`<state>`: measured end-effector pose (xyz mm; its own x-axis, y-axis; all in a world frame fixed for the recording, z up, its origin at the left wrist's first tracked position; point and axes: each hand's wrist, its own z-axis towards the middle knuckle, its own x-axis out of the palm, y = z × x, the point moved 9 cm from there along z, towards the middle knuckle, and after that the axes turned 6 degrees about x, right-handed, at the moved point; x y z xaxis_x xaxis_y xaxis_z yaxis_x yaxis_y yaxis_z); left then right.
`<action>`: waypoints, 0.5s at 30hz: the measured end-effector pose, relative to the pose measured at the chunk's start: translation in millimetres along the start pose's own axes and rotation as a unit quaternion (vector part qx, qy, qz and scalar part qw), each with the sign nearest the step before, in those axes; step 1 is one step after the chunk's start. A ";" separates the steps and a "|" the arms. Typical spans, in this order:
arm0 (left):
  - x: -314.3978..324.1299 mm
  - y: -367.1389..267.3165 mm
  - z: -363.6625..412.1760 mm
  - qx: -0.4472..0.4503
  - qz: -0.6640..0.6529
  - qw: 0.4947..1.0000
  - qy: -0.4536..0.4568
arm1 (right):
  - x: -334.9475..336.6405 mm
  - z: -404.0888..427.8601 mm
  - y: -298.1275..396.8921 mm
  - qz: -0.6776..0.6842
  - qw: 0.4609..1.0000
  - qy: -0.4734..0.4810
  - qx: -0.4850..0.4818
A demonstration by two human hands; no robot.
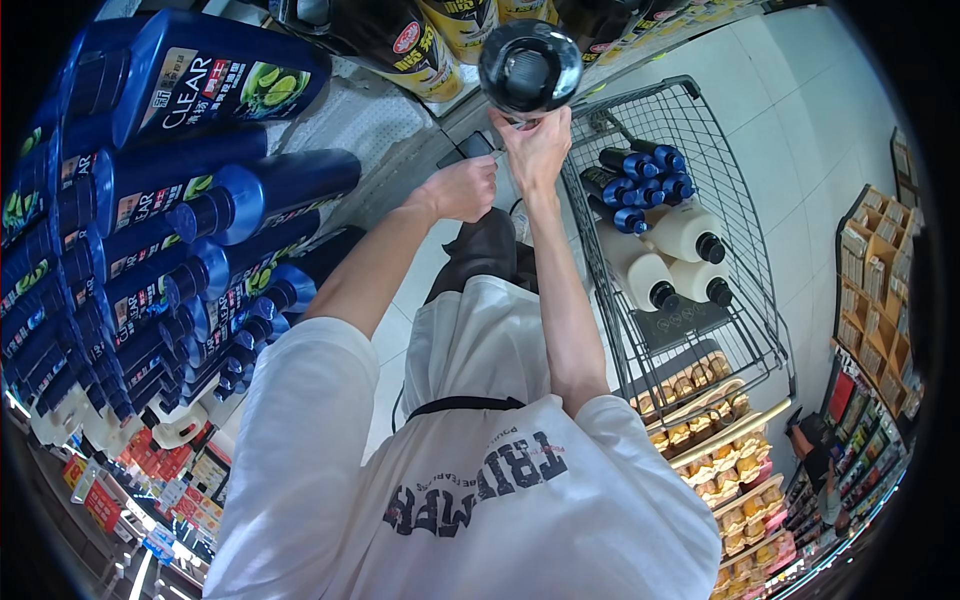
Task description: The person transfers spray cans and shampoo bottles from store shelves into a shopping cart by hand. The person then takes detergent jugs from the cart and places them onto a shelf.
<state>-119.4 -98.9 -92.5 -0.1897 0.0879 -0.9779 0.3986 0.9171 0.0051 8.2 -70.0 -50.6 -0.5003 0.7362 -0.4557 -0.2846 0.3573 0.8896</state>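
My right hand (538, 146) is raised and grips a dark, glossy bottle (530, 66) from below; its rounded end faces me. Close by on the left, my left hand (463, 186) is curled with the fingers hidden, so I cannot tell whether it holds anything. A small dark flat object (466, 148) shows just beyond its knuckles. Black-and-yellow bottles (427, 71) stand on the shelf behind the hands. Left of my arm are many blue Clear shampoo bottles (225, 79), stacked in rows.
A wire shopping cart (679, 90) stands at my right, with blue-capped dark bottles (619, 187) and cream jugs with black caps (686, 232) inside. Egg trays (731, 450) are stacked behind it. Wooden shelving (874, 277) and another person (817, 457) are farther right.
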 end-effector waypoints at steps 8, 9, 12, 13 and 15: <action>11.2 1.5 -0.4 -0.013 0.005 1.000 0.010 | 0.8 6.0 5.1 -0.014 0.998 0.063 -0.008; 10.8 1.7 -0.1 -0.015 0.006 1.000 0.012 | 1.0 6.5 5.5 -0.024 0.997 0.071 -0.008; 9.7 1.8 0.2 -0.016 0.010 1.000 0.019 | 2.1 8.5 3.1 -0.030 0.994 0.101 -0.001; 9.8 2.0 0.2 -0.017 0.013 0.999 0.024 | 1.3 9.8 1.2 -0.030 0.995 0.100 0.000; 9.1 2.5 0.7 -0.014 0.018 0.999 0.023 | 0.8 12.2 4.4 -0.054 0.993 0.094 -0.035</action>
<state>-119.5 -96.2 -101.6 -0.2174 0.1379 -0.9663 0.3799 0.9239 0.0464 16.5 -60.8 -46.7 -0.6066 0.5725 -0.5516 -0.3971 0.3829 0.8341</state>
